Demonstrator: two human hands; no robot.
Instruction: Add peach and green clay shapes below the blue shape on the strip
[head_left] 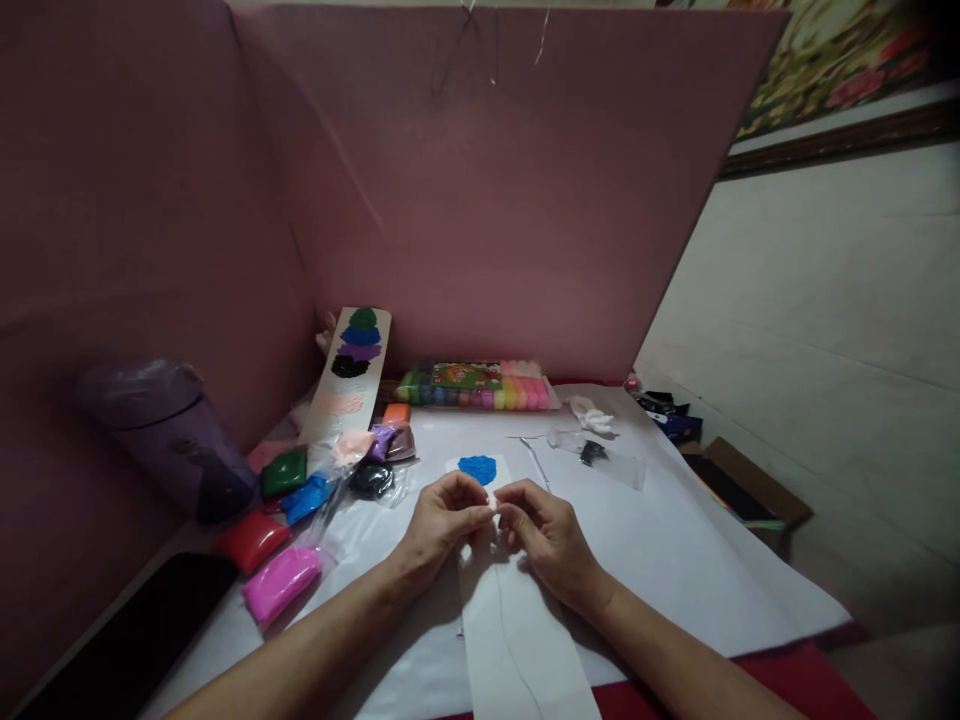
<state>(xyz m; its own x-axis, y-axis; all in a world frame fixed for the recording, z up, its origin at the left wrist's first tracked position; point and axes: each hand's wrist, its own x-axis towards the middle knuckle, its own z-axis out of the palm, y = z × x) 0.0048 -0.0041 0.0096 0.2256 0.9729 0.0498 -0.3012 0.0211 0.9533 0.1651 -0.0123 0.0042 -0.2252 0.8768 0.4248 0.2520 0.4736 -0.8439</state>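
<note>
My left hand (454, 515) and my right hand (544, 535) meet over a long white card strip (510, 620). Between their fingertips they pinch a small piece of white clay (492, 503), mostly covered by the fingers. Just beyond the hands, a textured patch of blue clay (478, 469) is stuck on the far end of the strip. A small white lump (465, 555) lies below my left fingers, and a thin line runs down the strip toward me. Past my right hand lies a slim metal tool (535, 463).
Bagged clay in several colours, including pink (282, 585), red (252, 540) and green (284, 472), lies left. A finished card (346, 375) leans behind, beside a clay multipack (474, 387). White clay (592, 415) sits back right. A purple tumbler (169, 440) and dark phone-like slab (135, 640) are far left.
</note>
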